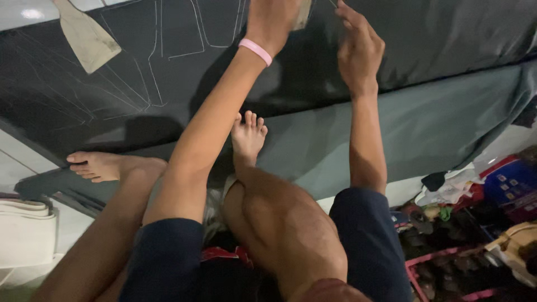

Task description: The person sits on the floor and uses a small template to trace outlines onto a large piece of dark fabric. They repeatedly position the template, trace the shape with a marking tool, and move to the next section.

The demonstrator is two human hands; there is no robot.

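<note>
Head view: left hand (272,19), top centre, pressing pale pattern piece (302,14) flat on dark cloth (184,84). Right hand (358,47) beside it, fingers pinched narrow; held item cut off, cannot tell. Judgement: keep template pinned firm, trace tight along edge. Chalk outlines (179,33) upper left. Clutter lower right indistinct.

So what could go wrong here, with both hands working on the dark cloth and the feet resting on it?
1. The bare foot lies on the dark cloth; it may drag the cloth and smear the chalk lines.
2. The left hand and right hand reach far forward, so a marking could slip.
</note>
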